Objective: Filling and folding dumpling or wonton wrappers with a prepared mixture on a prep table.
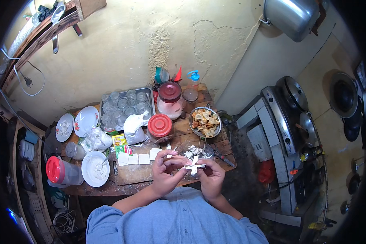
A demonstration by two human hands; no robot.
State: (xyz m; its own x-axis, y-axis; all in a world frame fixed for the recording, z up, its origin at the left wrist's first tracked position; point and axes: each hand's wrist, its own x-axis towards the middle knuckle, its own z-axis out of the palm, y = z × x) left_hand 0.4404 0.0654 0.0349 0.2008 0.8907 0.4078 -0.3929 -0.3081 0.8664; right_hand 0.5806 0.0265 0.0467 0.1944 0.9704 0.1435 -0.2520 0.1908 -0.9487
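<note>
Between the fingertips of both hands is a folded white dough wrapper (195, 166), pinched into a cross-like shape with several points. My left hand (170, 170) grips its left side with thumb and fingers. On the other side my right hand (212, 177) pinches the right point. Just beyond the hands, a clear plastic bowl (212, 151) contains more folded white pieces (193, 150). Several flat square dough wrappers (144, 159) lie in a row on the wooden cutting board (131, 177), left of my left hand. Whether the folded wrapper contains filling cannot be seen.
A strainer (218, 129) of fried dumplings (206, 120) stands at the back right. Scissors (225, 159) lie near the table's right edge. Left are a white bowl of flour (91, 170) with a spoon and a red-lidded pitcher (67, 174). Behind stand a red-lidded jar (160, 126) and a tray of glasses (126, 105).
</note>
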